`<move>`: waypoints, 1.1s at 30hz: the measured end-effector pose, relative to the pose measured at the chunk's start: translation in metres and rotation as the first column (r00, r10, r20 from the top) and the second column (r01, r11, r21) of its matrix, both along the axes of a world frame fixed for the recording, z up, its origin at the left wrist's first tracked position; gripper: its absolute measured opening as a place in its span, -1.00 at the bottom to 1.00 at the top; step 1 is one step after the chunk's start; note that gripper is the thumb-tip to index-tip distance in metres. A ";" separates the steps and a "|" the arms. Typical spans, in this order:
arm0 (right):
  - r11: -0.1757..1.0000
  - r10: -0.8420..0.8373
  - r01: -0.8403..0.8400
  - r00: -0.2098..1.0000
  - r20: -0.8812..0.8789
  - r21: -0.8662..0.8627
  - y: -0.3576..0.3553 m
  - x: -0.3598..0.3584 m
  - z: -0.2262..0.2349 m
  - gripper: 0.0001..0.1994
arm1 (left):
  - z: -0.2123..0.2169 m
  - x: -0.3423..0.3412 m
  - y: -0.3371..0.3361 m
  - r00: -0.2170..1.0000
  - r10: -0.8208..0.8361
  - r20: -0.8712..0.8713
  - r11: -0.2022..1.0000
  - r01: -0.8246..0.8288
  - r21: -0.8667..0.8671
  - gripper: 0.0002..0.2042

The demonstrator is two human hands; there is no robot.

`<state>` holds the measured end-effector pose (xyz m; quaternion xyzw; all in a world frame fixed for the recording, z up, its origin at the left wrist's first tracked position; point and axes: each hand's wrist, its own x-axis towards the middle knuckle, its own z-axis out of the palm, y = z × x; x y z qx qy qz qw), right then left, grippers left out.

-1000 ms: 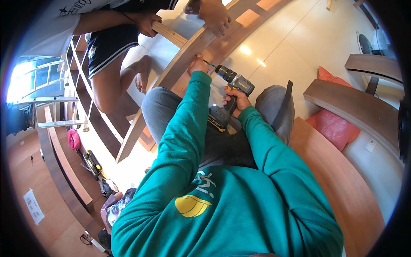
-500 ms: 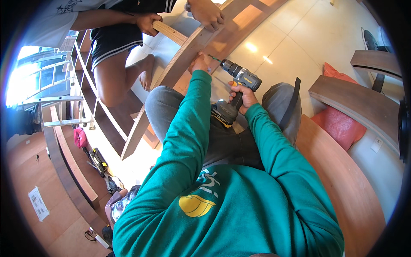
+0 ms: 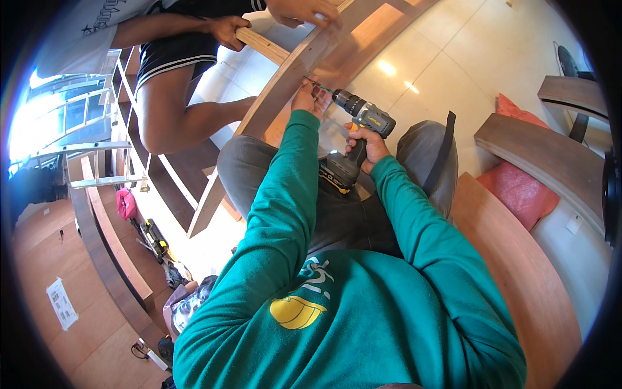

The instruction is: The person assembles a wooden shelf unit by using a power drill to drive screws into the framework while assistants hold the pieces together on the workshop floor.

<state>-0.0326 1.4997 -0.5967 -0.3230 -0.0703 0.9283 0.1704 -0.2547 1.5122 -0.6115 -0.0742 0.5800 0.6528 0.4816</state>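
Far left of the long curved brown wooden beam [image 3: 280, 85], I log a silver metal ladder [image 3: 110, 182]. Nearer, still on the beam's left, a co-worker's bare hand [image 3: 227, 31] grips the pale squared timber crosspiece [image 3: 262, 45] that meets it. At the beam's upper stretch, the co-worker's other hand [image 3: 301, 10] lay flat half a second ago; now lifted and blurred, contact unclear. I judge the beam less steadied there.

Wearer's left hand [image 3: 306, 97]: at the beam's right edge, fingers bent, now higher around the tip of the thin drill bit [image 3: 326, 89]. I can't tell whether they pinch anything. So fingers and bit share one spot; drilling looks paused, by my reading.

Right of the beam: black-and-grey cordless drill [image 3: 366, 117], yellow-trimmed, its handle wrapped firmly by the right hand [image 3: 370, 146]. Far right of the beam, a crumpled red plastic sack [image 3: 518, 194].
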 end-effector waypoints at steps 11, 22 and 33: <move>1.000 0.009 -0.009 1.000 -0.007 -0.023 -0.003 0.001 0.002 -0.66 | 0.009 0.009 0.004 0.995 0.072 0.063 0.993 -0.078 0.091 -0.68; 0.999 -0.019 0.020 0.999 0.030 -0.031 -0.005 0.002 -0.001 -0.69 | 0.002 0.009 0.002 0.995 0.057 0.083 0.989 -0.068 0.130 -0.70; 0.983 -0.184 0.183 0.973 0.137 0.014 0.002 0.016 -0.004 -0.62 | -0.033 0.001 0.030 0.696 0.429 0.577 0.672 -0.672 0.311 -0.82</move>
